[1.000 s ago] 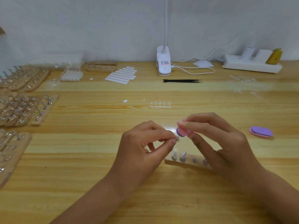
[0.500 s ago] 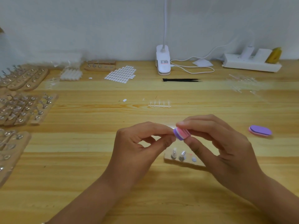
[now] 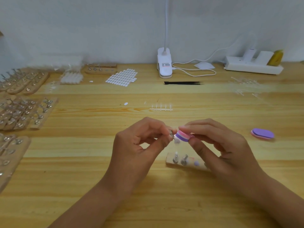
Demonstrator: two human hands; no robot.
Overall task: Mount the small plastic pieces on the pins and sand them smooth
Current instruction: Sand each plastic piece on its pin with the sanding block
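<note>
Midway: left hand (image 3: 139,145) grip pinches small metal pin (image 3: 171,134); right hand (image 3: 227,145) grip pinches pink-purple sanding block (image 3: 182,136) against it; two upright pins (image 3: 175,157) on pale wooden strip (image 3: 169,161) likely pending.

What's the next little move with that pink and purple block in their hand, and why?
Probably a short stroke of the sanding block across the small plastic piece. The right hand pinches the block right against the piece, which the left hand holds up on a metal pin above the wooden holder.
</note>
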